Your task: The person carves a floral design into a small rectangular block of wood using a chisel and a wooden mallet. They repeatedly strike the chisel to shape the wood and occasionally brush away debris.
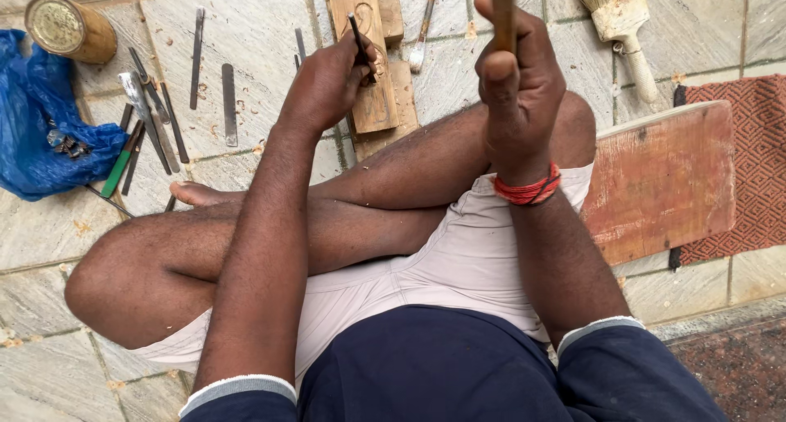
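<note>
Seated cross-legged on the tiled floor (49, 225). My left hand (327, 82) is closed around a dark chisel (360, 41), its tip set on the pale wood block (370, 70) lying just beyond my shin. My right hand (517, 78) is clenched on a wooden handle (503, 9), raised above the block; its head is out of view. A carved outline shows near the block's top; the rest looks mostly plain, so I judge much carving remains. Spare chisels (164, 111) lie left.
</note>
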